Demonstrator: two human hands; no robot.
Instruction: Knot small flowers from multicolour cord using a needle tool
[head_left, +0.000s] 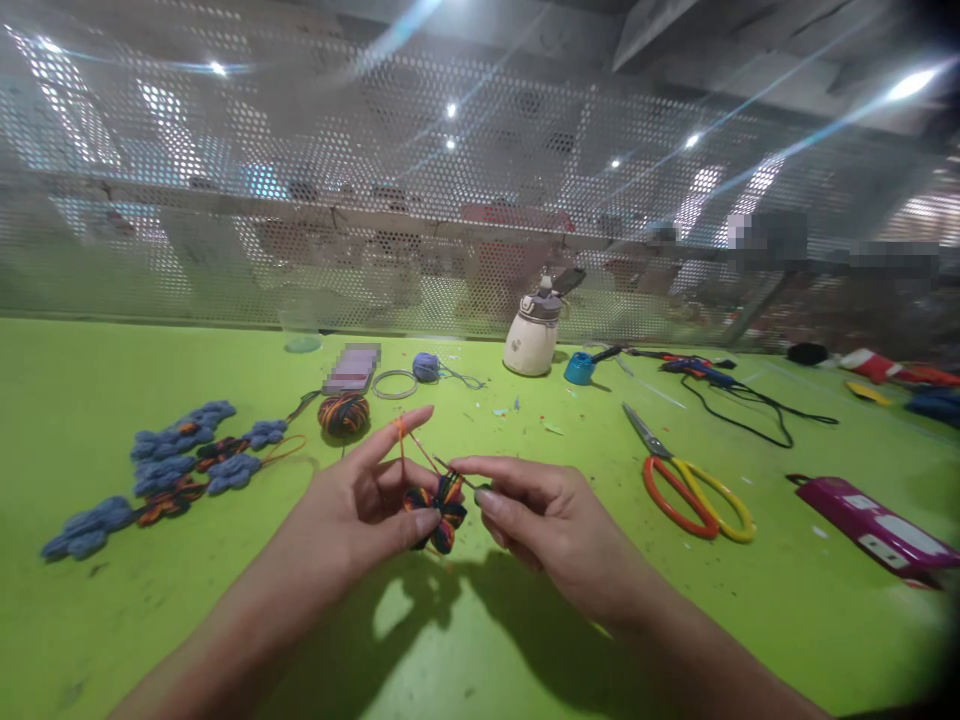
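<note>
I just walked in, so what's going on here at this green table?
A person's left hand pinches a multicoloured yarn flower, with an orange strand over its index finger. The right hand holds a thin tool at the flower's upper edge. A matching yarn ball sits beyond the left hand, blue and multicoloured flowers lie to the left, and scissors lie to the right.

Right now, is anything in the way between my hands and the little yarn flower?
Nothing visible blocks them: your left hand already pinches the yarn flower, and your right hand holds a thin tool at its upper edge. Only an orange strand runs from the left hand to the flower.
</note>
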